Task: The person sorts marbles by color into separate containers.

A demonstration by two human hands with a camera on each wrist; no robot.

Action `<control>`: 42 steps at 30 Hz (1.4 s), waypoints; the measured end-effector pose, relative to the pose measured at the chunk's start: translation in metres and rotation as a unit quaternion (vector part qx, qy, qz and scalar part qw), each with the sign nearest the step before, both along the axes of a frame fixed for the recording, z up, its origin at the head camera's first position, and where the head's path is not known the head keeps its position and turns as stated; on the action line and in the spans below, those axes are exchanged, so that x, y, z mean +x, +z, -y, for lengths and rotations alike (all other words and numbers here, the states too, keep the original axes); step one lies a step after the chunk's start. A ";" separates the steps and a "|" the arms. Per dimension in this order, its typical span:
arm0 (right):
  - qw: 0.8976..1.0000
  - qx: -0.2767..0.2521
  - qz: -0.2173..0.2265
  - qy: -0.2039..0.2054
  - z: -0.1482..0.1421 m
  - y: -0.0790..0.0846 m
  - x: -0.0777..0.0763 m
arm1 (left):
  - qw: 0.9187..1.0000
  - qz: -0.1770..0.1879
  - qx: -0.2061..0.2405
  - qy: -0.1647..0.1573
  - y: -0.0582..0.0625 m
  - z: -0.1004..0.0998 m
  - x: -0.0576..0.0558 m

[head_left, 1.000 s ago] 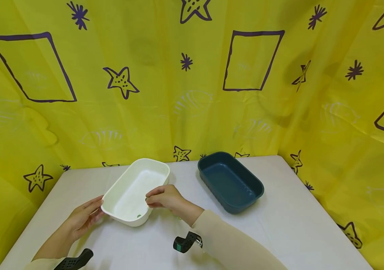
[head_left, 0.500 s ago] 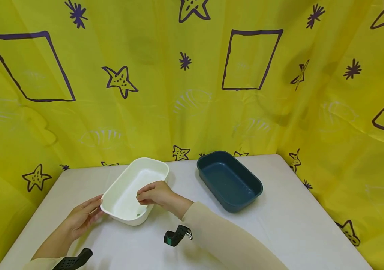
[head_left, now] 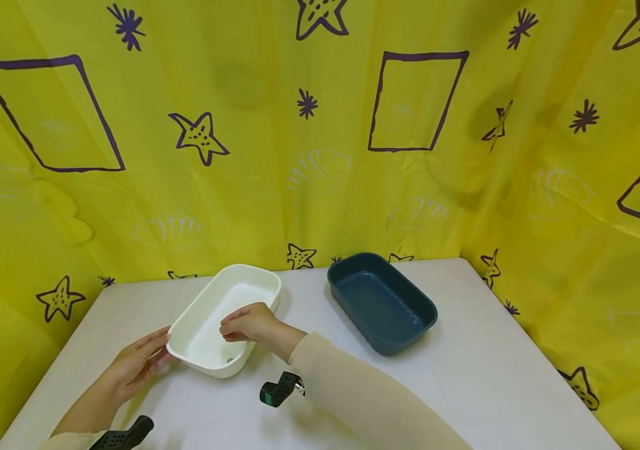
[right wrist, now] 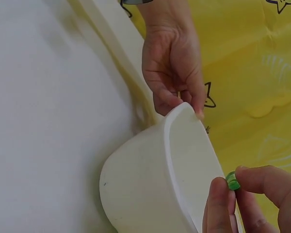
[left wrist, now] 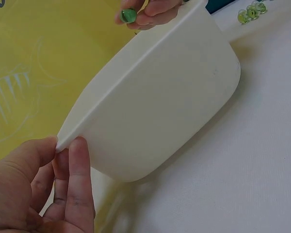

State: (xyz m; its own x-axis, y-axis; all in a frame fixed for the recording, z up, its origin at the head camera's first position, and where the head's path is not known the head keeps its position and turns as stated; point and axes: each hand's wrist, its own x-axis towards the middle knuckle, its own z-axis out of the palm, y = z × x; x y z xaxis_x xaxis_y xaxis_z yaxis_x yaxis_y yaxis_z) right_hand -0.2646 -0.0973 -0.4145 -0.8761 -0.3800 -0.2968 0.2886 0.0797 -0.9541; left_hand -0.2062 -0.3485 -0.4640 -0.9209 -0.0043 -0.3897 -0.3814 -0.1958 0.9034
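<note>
My left hand (head_left: 140, 365) pinches the rim of a white oblong plastic tub (head_left: 193, 312) at its near left corner, thumb on one side and fingers on the other in the left wrist view. My right hand (head_left: 252, 325) is over the tub and pinches a small green glass marble (right wrist: 233, 180) between thumb and fingertips. That green marble (left wrist: 128, 16) also shows in the left wrist view, above the tub's rim. Another small green piece (head_left: 230, 359) lies inside the tub near its front end.
A dark blue tub (head_left: 382, 303) of similar shape stands to the right on the white table (head_left: 494, 375). Several yellow-green clear marbles (left wrist: 252, 12) lie on the table beside the white tub. A yellow patterned curtain (head_left: 264, 187) rises behind the table.
My right hand has moved left and slightly up, from the white tub's right rim to over its inside. My left hand stays on the rim, and both tubs hold their places.
</note>
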 end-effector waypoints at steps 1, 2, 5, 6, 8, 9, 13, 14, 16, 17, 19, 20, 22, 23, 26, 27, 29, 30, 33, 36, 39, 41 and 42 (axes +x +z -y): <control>1.000 0.004 0.001 -0.003 0.001 0.000 -0.001 | 1.000 0.000 0.000 0.000 0.000 0.000 0.000; 1.000 0.009 0.002 -0.005 0.002 -0.001 -0.001 | 1.000 0.001 0.000 -0.001 0.000 0.000 0.000; 1.000 0.015 0.007 -0.009 0.005 -0.002 -0.003 | 1.000 0.001 0.000 -0.002 0.000 0.000 0.001; 1.000 0.017 0.009 -0.010 0.006 -0.002 -0.004 | 1.000 0.001 0.001 -0.003 0.000 0.000 0.001; 1.000 0.017 0.013 -0.010 0.008 -0.003 -0.006 | 1.000 0.002 0.003 -0.002 0.000 0.000 0.001; 1.000 0.017 0.015 -0.010 0.009 -0.003 -0.007 | 1.000 0.002 0.003 -0.002 0.001 0.000 0.001; 1.000 0.022 0.019 -0.009 0.013 -0.003 -0.010 | 1.000 0.006 0.007 -0.003 0.001 0.000 0.001; 1.000 0.025 0.017 -0.007 0.014 -0.004 -0.011 | 1.000 0.007 0.007 -0.003 0.001 0.000 0.001; 0.999 0.037 0.010 -0.005 0.015 -0.004 -0.011 | 1.000 0.007 0.006 -0.002 0.001 -0.001 0.000; 0.999 0.044 0.005 -0.004 0.016 -0.005 -0.011 | 1.000 0.007 0.006 -0.002 0.001 -0.001 0.000; 0.998 0.056 -0.004 -0.003 0.019 -0.004 -0.011 | 1.000 0.005 0.003 -0.001 0.001 -0.001 0.000; 0.998 0.063 -0.009 -0.003 0.020 -0.005 -0.011 | 1.000 0.003 0.000 -0.001 0.002 -0.001 0.000; 0.997 0.075 -0.014 -0.005 0.024 -0.004 -0.012 | 1.000 0.000 -0.001 -0.001 0.002 0.000 0.000; 0.997 0.080 -0.015 -0.006 0.025 -0.004 -0.011 | 1.000 -0.002 -0.001 -0.001 0.003 0.000 0.000; 0.995 0.098 -0.017 -0.011 0.029 -0.004 -0.011 | 1.000 -0.007 -0.002 -0.002 0.003 0.000 0.000; 0.994 0.105 -0.016 -0.015 0.031 -0.003 -0.011 | 1.000 -0.008 0.000 -0.003 0.003 0.000 0.000; 0.993 0.117 -0.016 -0.020 0.033 -0.002 -0.010 | 1.000 -0.010 0.001 -0.002 0.002 0.000 0.001; 0.993 0.119 -0.014 -0.022 0.035 -0.002 -0.010 | 1.000 -0.011 0.001 -0.002 0.002 0.000 0.001; 0.992 0.119 -0.001 -0.033 0.039 -0.002 -0.010 | 1.000 -0.012 0.002 -0.005 0.002 0.001 0.001; 0.993 0.107 0.020 -0.045 0.042 -0.003 -0.010 | 1.000 -0.012 0.000 -0.007 0.002 0.001 0.000; 0.992 0.107 0.037 -0.058 0.044 -0.003 -0.011 | 1.000 -0.014 -0.003 -0.007 0.002 0.002 -0.001; 0.991 0.115 0.041 -0.060 0.045 -0.003 -0.011 | 1.000 -0.016 -0.004 -0.005 0.001 0.002 -0.001; 0.990 0.117 0.042 -0.059 0.044 -0.003 -0.012 | 1.000 -0.017 -0.005 -0.005 0.001 0.002 -0.001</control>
